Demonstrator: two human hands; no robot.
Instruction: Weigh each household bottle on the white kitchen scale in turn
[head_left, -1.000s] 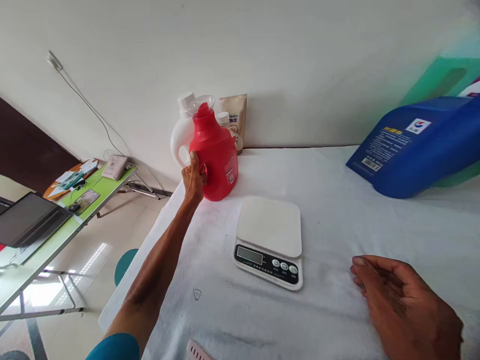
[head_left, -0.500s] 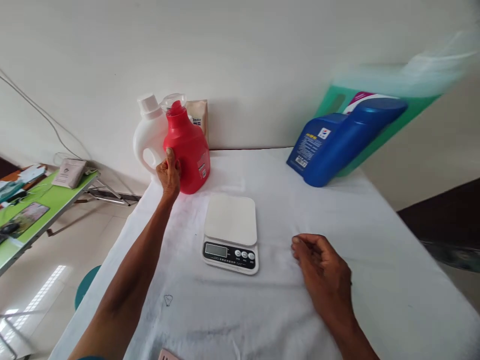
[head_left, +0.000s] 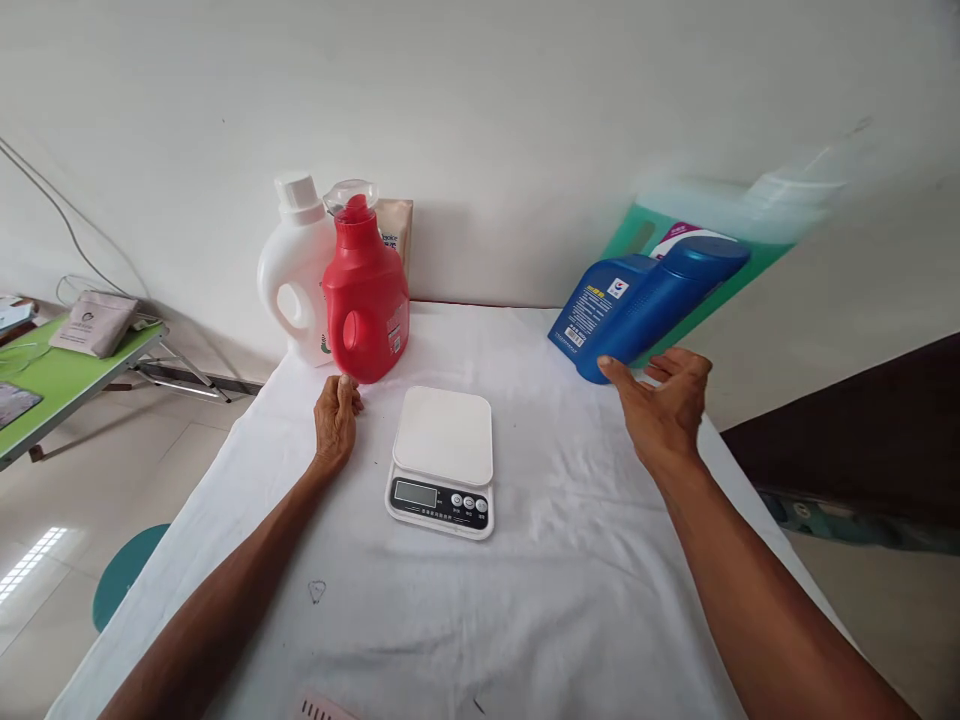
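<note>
My left hand (head_left: 338,420) rests at the foot of a red detergent jug (head_left: 371,290), its fingers curled in with nothing visible in them. Just behind the jug stands a white jug (head_left: 296,240) with a handle and a white cap. On the right, my right hand (head_left: 667,400) is beside the base of a blue bottle (head_left: 637,305), thumb and fingers apart. That bottle tilts to the right in front of a large container of green liquid (head_left: 757,280), whose top is blurred. Between the hands lies a white kitchen scale (head_left: 442,440); its display looks blank.
A beige packet (head_left: 397,225) stands against the wall behind the jugs. White cloth (head_left: 555,600) covers the table, and a pink slotted object (head_left: 319,708) shows at its near edge. To the left are a green table (head_left: 75,385) and a teal stool (head_left: 129,575).
My left hand has let go of the red jug's handle and come down to its base. My right hand has moved forward from the cloth to the blue bottle. The view has shifted slightly.
</note>
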